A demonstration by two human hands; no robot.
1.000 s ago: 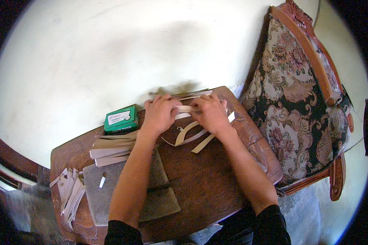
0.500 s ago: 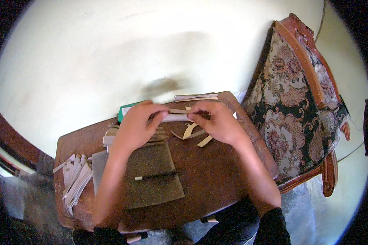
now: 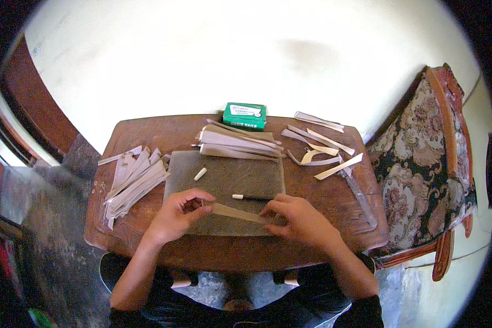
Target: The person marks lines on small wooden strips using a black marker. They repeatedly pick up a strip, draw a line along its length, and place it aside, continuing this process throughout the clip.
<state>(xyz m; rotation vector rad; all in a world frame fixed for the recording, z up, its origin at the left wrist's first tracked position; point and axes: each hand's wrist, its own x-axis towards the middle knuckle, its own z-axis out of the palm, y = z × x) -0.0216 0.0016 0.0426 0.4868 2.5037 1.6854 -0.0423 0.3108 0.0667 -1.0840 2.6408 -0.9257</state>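
I see L hand [image 3: 175, 216] pinching the strip's [image 3: 235, 213] L end, R hand [image 3: 300, 218] pinching its R end, prob. to hold it straight b/w fingers; over or on mat [image 3: 183, 180], can't tell. Pen [image 3: 257, 197] lies just beyond R fingertips, prob. for reach.

Strip [image 3: 235, 212] at six o'clock is beige; box [image 3: 245, 120] at twelve, green and white; chair [image 3: 413, 180] at three bears florals in black, cream and pink.
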